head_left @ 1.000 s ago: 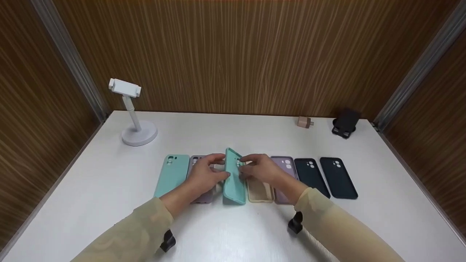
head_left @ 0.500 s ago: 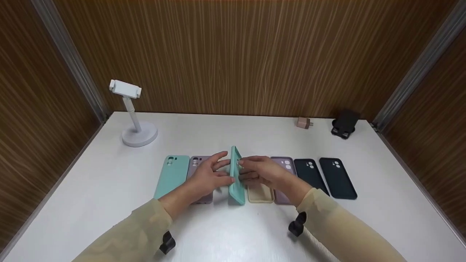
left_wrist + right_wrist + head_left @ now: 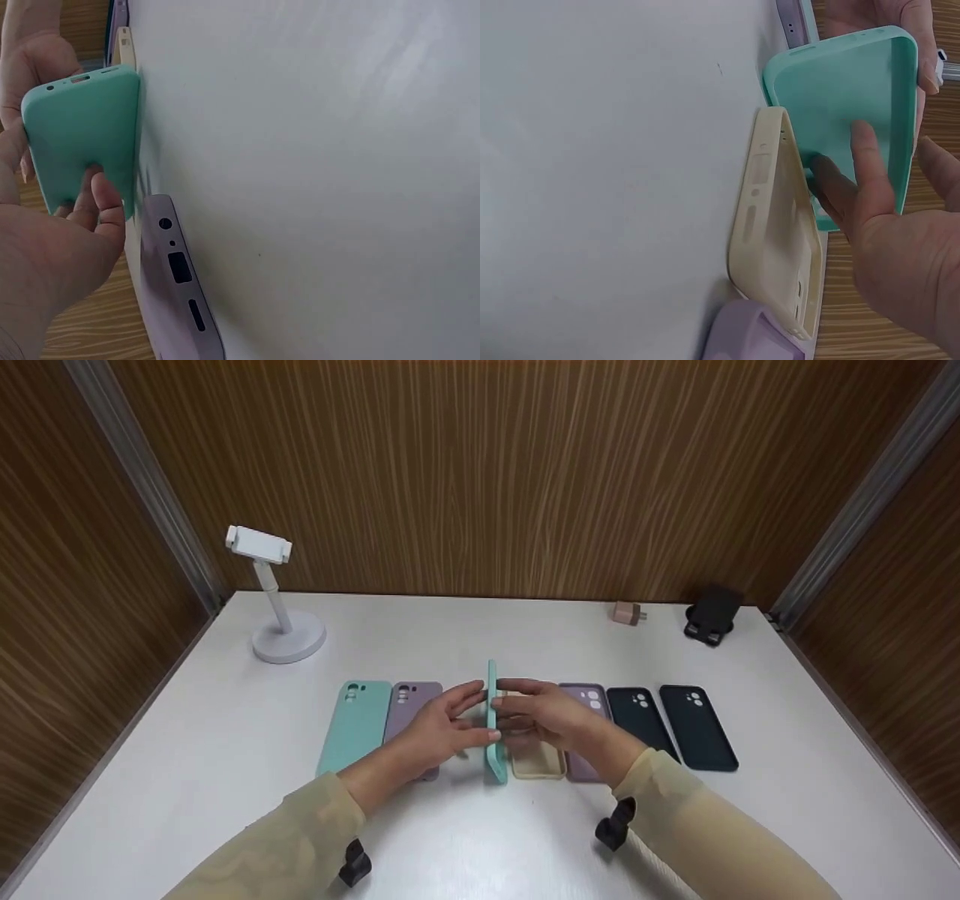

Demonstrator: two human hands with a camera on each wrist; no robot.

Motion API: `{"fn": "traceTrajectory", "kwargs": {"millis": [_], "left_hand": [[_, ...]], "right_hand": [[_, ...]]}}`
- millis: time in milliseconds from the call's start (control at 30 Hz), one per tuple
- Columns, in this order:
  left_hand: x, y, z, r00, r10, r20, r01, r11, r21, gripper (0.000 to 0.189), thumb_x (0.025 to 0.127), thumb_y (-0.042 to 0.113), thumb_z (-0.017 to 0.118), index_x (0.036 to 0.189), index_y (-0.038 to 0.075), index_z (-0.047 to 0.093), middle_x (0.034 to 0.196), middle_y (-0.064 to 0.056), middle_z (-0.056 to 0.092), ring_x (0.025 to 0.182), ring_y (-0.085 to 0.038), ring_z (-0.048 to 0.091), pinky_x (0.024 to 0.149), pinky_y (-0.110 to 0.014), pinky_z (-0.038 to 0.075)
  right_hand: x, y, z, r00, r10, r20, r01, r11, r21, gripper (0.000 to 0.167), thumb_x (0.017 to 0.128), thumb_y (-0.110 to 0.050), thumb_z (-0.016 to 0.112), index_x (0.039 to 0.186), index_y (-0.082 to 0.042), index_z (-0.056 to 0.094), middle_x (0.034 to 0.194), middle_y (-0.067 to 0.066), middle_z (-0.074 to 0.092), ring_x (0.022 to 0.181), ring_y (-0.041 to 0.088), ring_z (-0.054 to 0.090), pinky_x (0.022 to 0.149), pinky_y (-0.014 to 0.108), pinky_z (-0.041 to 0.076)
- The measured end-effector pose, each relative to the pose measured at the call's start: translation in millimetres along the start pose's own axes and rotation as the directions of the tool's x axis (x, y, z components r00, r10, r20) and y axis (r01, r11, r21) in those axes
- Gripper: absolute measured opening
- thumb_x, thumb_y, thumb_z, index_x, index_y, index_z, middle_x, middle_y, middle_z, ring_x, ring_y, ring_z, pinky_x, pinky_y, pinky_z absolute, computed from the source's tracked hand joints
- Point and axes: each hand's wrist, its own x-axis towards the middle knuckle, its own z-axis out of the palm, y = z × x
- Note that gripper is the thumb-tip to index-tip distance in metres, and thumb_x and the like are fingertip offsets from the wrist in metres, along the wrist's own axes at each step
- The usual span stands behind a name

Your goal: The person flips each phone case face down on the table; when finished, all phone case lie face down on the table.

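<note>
A mint-green phone case point(image 3: 493, 720) stands on its long edge between both hands, its hollow side facing right. My left hand point(image 3: 439, 727) touches its smooth back with nearly straight fingers point(image 3: 94, 187), the thumb at the upper edge. My right hand point(image 3: 559, 716) has fairly straight fingers point(image 3: 870, 169) against the inside, seen in the right wrist view. Its thumb lies beside the upper rim; whether it touches cannot be told. Just right of the case lies a beige phone case point(image 3: 761, 202), hollow side up; to its left is a purple case point(image 3: 412, 709), back up.
At the row's left lies another mint case point(image 3: 356, 727). Right of the beige one are a second purple case point(image 3: 589, 765) and two dark cases point(image 3: 645, 720). Farther back stand a white phone stand point(image 3: 289, 637), a pink charger plug point(image 3: 628, 613) and a black folding stand point(image 3: 712, 615).
The mint case has tipped from leaning left to nearly upright, its upper edge swinging right. Both hands stay beside it, the left following a little to the right.
</note>
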Motion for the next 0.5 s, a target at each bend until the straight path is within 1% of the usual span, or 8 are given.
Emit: {"fn": "traceTrajectory", "kwargs": {"millis": [133,267,367,500], "left_hand": [[-0.3,-1.7,0.1,0.999,0.012,0.031,-0.011,0.999,-0.032,0.089,0.093,0.023,0.086,0.166,0.024,0.036,0.168,0.001,0.041,0.146,-0.030,0.049,0.111,-0.048,0.048],[-0.8,-3.5,-0.6,0.998,0.020,0.058,-0.017,0.999,-0.044,0.088,0.092,0.025,0.086,0.166,0.024,0.038,0.169,0.000,0.038,0.146,-0.028,0.050,0.108,-0.045,0.051],[-0.8,-4.3,-0.6,0.998,-0.001,0.058,0.001,1.000,-0.007,0.088,0.091,0.029,0.087,0.165,0.029,0.040,0.169,0.004,0.038,0.145,-0.026,0.051,0.107,-0.045,0.052],[-0.4,-5.0,0.6,0.998,-0.012,0.057,0.011,1.000,0.025,0.087,0.090,0.035,0.088,0.164,0.032,0.041,0.169,0.005,0.037,0.148,-0.029,0.047,0.108,-0.048,0.051]], "right_hand": [[0.6,-0.8,0.8,1.000,0.010,-0.013,-0.010,0.999,0.032,0.063,0.102,-0.018,0.073,0.158,-0.008,0.046,0.129,0.020,0.068,0.113,0.032,0.072,0.095,0.045,0.059],[0.6,-1.3,1.5,1.000,0.005,-0.008,-0.004,0.998,0.060,0.060,0.102,-0.015,0.073,0.156,-0.009,0.050,0.128,0.019,0.066,0.113,0.032,0.071,0.095,0.046,0.059],[0.1,-1.4,1.4,1.000,-0.004,-0.002,0.004,0.999,0.054,0.058,0.103,-0.014,0.070,0.157,-0.009,0.049,0.132,0.021,0.064,0.113,0.031,0.070,0.095,0.044,0.060],[-0.9,-1.5,0.8,1.000,-0.013,0.002,0.013,0.999,0.050,0.057,0.104,-0.013,0.067,0.158,-0.009,0.048,0.138,0.025,0.061,0.113,0.031,0.069,0.093,0.041,0.060]]}}
